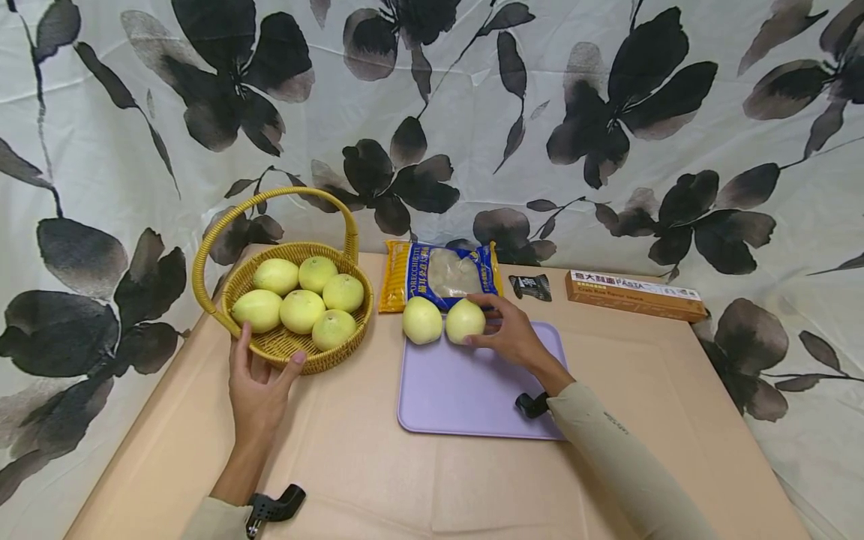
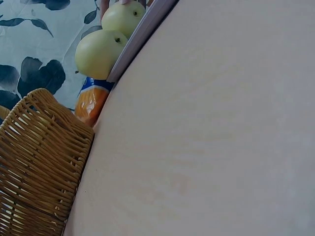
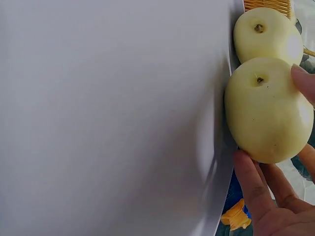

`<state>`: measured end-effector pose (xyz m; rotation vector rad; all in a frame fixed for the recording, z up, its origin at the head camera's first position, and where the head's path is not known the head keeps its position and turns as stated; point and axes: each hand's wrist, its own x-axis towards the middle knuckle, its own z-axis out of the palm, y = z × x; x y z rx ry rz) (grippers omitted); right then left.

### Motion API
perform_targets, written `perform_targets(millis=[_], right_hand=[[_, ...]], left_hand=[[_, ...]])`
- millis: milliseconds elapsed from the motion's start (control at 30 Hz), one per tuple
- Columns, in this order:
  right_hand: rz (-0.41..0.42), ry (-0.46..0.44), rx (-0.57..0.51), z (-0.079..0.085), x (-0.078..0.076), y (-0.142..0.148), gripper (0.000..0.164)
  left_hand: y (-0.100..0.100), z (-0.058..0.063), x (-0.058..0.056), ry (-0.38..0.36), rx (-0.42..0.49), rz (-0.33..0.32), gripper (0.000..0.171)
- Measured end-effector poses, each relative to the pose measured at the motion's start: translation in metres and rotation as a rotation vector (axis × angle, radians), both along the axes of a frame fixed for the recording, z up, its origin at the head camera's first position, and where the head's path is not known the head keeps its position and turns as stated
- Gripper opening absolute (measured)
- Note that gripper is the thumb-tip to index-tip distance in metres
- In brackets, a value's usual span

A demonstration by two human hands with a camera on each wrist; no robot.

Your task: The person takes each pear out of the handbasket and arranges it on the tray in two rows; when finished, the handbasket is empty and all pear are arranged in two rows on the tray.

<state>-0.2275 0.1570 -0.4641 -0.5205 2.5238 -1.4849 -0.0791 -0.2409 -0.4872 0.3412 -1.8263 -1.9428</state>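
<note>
Fruit (image 1: 462, 324) sits pinched between your right hand's (image 1: 508, 334) thumb and fingers at the far edge of the lilac tray (image 1: 466, 394), just beside a second pale fruit (image 1: 421, 321). Your left hand (image 1: 259, 390) touches the near side of the yellow wicker basket (image 1: 352, 343), fingers and thumb spread; six more fruits (image 1: 301, 311) lie inside. Behind the tray, you can read "ORECCHIETTE" on the blue-and-orange bag (image 1: 452, 274). Farther right on the counter (image 1: 486, 484), your orange-and-white box (image 1: 634, 298) says "PASTA"; the small black packet's (image 1: 530, 286) lettering is too tiny to read.
</note>
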Motion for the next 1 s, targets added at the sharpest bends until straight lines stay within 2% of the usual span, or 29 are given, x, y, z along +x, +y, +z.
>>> perform_targets(millis=[300,533,733,1000], right_hand=[[-0.096,0.012,0.105,0.002,0.006,0.007,0.079],[-0.029,-0.017,0.02,0.002,0.009,0.005,0.076],[-0.014,-0.013,0.015,0.002,0.009,0.006,0.077],[-0.06,0.096,0.071,0.01,0.011,0.006,0.076]], left_hand=[[0.001,0.001,0.0,-0.007,0.0,0.001,0.104],[0.0,0.001,0.0,-0.008,0.008,-0.001,0.103],[0.001,0.002,0.0,-0.008,0.008,-0.001,0.103],[0.0,0.001,0.0,-0.013,-0.013,0.005,0.104]])
